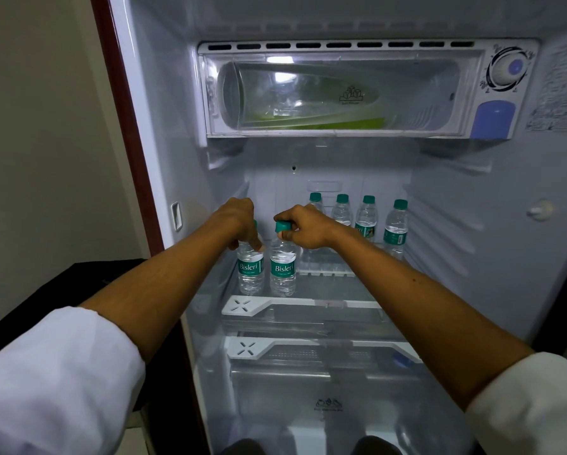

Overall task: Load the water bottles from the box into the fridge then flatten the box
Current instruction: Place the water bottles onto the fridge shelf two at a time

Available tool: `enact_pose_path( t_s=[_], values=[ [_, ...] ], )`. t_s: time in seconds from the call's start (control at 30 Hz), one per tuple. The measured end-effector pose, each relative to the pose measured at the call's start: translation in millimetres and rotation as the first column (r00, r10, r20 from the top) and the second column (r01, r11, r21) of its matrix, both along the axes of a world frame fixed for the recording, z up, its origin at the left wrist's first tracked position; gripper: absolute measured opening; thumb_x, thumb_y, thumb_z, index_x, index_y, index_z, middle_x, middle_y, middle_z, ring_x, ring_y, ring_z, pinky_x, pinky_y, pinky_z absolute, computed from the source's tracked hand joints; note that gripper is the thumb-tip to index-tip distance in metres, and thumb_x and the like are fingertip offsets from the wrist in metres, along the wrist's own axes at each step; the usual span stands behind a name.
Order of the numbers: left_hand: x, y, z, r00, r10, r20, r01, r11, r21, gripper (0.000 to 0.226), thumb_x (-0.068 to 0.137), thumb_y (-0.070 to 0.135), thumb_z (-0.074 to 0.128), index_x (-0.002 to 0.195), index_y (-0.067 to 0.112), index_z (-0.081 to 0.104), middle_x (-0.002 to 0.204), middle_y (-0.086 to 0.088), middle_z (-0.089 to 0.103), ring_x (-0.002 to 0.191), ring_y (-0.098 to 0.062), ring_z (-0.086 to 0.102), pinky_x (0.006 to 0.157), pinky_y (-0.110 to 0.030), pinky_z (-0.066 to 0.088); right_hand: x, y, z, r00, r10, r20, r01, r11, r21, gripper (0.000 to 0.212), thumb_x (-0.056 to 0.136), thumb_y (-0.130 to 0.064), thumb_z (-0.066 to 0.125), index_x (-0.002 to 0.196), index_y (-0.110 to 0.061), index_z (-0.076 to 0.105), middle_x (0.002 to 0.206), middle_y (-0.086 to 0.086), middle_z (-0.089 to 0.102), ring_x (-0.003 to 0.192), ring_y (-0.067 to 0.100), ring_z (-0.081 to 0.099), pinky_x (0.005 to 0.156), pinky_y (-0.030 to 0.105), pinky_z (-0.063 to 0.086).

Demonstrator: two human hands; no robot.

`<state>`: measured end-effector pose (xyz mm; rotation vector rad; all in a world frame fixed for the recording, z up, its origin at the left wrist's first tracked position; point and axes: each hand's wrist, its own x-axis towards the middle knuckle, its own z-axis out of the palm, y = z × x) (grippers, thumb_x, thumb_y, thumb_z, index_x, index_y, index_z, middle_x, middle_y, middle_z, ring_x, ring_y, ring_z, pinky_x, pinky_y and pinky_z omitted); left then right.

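Two hands set small water bottles onto the top shelf (303,302) of an open fridge (439,224), seen from a head cam. The left hand (234,221) gripped the neck and cap of one bottle (251,269), fingers curled down over its shoulder; the right hand (303,224) pinched the green cap of a second bottle (282,270), thumb and forefinger round it. Both bottles stood upright at the shelf's front left, touching or nearly so, approx. side by side. Four more bottles (367,221) stood in a row at the back of the same shelf, to the right, well apart from the front pair. The box was not in view.

Judged from the frame: the bottles looked full and sealed, so light-to-moderate in weight but bottom-heavy enough to stand. Thin clear plastic w/ ribbed walls would likely dent if squeezed mid-body, and the labels looked smooth, poss. slick if condensation forms. The cap and stiff neck seemed the safest hold, as used here; for a firmer carry, a grip round the label band would do. The glass shelf looked smooth, so a bottle nudged sideways could slide or tip its neighbour. Loading seemed partway along; the box was not yet flattened.
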<state>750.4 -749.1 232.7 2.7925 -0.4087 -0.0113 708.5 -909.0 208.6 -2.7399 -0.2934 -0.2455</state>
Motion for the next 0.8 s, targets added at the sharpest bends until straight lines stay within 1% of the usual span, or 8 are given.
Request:
enact_pose_path(
  t_s=[0.23,0.33,0.43,0.5,0.57,0.67,0.73,0.8],
  values=[
    [-3,0,3,1.000,0.002,-0.008,-0.001,0.999,0.033,0.064,0.067,0.023,0.088,0.118,0.008,0.051,0.096,-0.011,0.054,0.074,-0.026,0.066,0.067,-0.034,0.061,2,-1,-3,1.000,0.002,0.002,-0.002,1.000,0.016,0.053,0.096,-0.023,0.061,0.145,-0.010,0.045,0.143,0.012,0.052,0.126,0.031,0.053,0.107,0.041,0.044],
    [-8,-3,10,1.000,-0.020,0.015,0.018,0.991,0.130,0.067,0.067,0.028,0.088,0.118,0.008,0.050,0.100,-0.010,0.053,0.080,-0.026,0.067,0.072,-0.034,0.060,2,-7,-4,1.000,0.018,-0.024,-0.017,0.999,0.051,0.058,0.095,-0.028,0.063,0.147,-0.013,0.042,0.142,0.011,0.053,0.124,0.029,0.055,0.106,0.040,0.045],
    [-12,-15,26,0.994,-0.069,0.082,0.046,0.964,0.263,0.073,0.065,0.032,0.088,0.123,0.007,0.051,0.106,-0.010,0.052,0.091,-0.026,0.062,0.084,-0.039,0.057,-1,-22,0,1.000,-0.001,-0.027,0.007,0.979,0.204,0.062,0.095,-0.035,0.062,0.149,-0.017,0.038,0.139,0.008,0.056,0.122,0.024,0.057,0.104,0.037,0.047],
    [-11,-27,40,0.987,-0.101,0.126,0.062,0.958,0.281,0.077,0.065,0.034,0.087,0.127,0.009,0.049,0.118,-0.011,0.052,0.097,-0.027,0.057,0.086,-0.039,0.055,-3,-40,3,0.998,-0.062,0.008,0.056,0.947,0.316,0.055,0.098,-0.036,0.056,0.147,-0.017,0.041,0.138,0.007,0.057,0.122,0.024,0.057,0.104,0.037,0.047],
    [-7,-41,53,0.980,-0.120,0.159,0.080,0.967,0.240,0.078,0.065,0.037,0.084,0.129,0.010,0.047,0.122,-0.011,0.050,0.103,-0.027,0.055,0.079,-0.036,0.052,-1,-64,4,0.985,-0.163,0.058,0.131,0.922,0.364,0.047,0.099,-0.029,0.054,0.143,-0.016,0.046,0.138,0.009,0.056,0.121,0.027,0.057,0.101,0.040,0.050],
    [6,-66,62,0.972,-0.135,0.194,0.111,0.985,0.129,0.068,0.066,0.038,0.079,0.121,0.007,0.054,0.102,-0.008,0.054,0.089,-0.025,0.056,0.064,-0.030,0.046,8,-99,7,0.939,-0.328,0.101,0.273,0.892,0.360,0.040,0.094,-0.016,0.058,0.134,-0.015,0.055,0.133,0.010,0.058,0.114,0.029,0.060,0.094,0.036,0.054],
    [23,-83,56,0.972,-0.139,0.187,0.134,0.990,0.040,0.065,0.069,0.038,0.078,0.120,0.003,0.058,0.103,-0.009,0.058,0.090,-0.024,0.059,0.065,-0.029,0.047,19,-117,9,0.916,-0.393,0.084,0.337,0.865,0.372,0.041,0.093,-0.012,0.059,0.134,-0.013,0.055,0.135,0.010,0.057,0.117,0.029,0.058,0.099,0.035,0.051],
    [42,-99,46,0.970,-0.150,0.190,0.164,0.985,-0.059,0.062,0.074,0.037,0.077,0.122,0.004,0.057,0.117,-0.010,0.058,0.103,-0.024,0.058,0.078,-0.029,0.050,31,-131,10,0.909,-0.413,0.057,0.370,0.863,0.344,0.046,0.095,-0.015,0.060,0.139,-0.012,0.050,0.141,0.011,0.052,0.124,0.030,0.053,0.106,0.036,0.044]
  ],
)
